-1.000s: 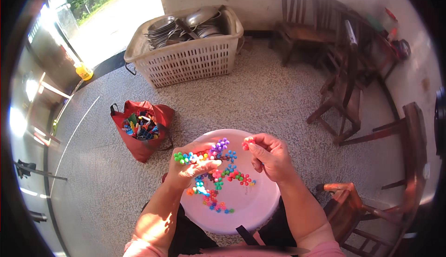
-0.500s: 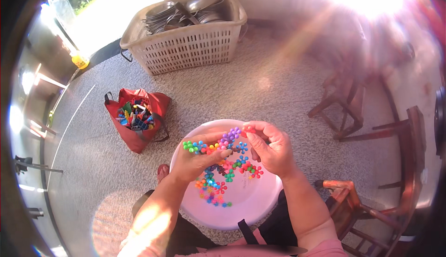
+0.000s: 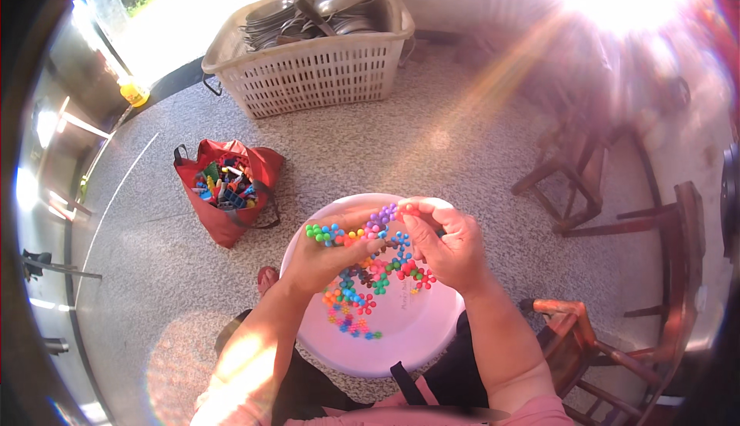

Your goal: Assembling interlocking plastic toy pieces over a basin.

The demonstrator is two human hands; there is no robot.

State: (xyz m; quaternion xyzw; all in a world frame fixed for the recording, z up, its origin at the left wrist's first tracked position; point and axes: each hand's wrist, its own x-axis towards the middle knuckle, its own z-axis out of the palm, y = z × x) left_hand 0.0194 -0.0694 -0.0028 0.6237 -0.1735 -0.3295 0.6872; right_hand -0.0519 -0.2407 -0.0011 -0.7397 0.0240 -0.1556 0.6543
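Note:
A chain of knobbly plastic linking toy pieces (image 3: 383,216) in green, blue, yellow, pink and purple stretches between my hands. My left hand (image 3: 327,255) is closed on its left part, thumb laid across it. At the purple end, my right hand (image 3: 445,241) pinches a red linking piece (image 3: 410,210) between thumb and fingers. The red piece is at the purple one; whether they are joined I cannot tell. Below, more joined pieces (image 3: 358,295) in many colours hang or lie over a pale pink round basin (image 3: 416,345) at my lap.
A red bag (image 3: 223,226) full of small toy parts stands on the speckled floor at left. Farther back is a white slatted basket (image 3: 308,87) with metal dishes. A wooden stool (image 3: 566,318) is close on my right, other wooden furniture (image 3: 570,187) beyond it.
Both hands stay almost in place, with the red piece still held at the purple end. The whole view has shifted slightly.

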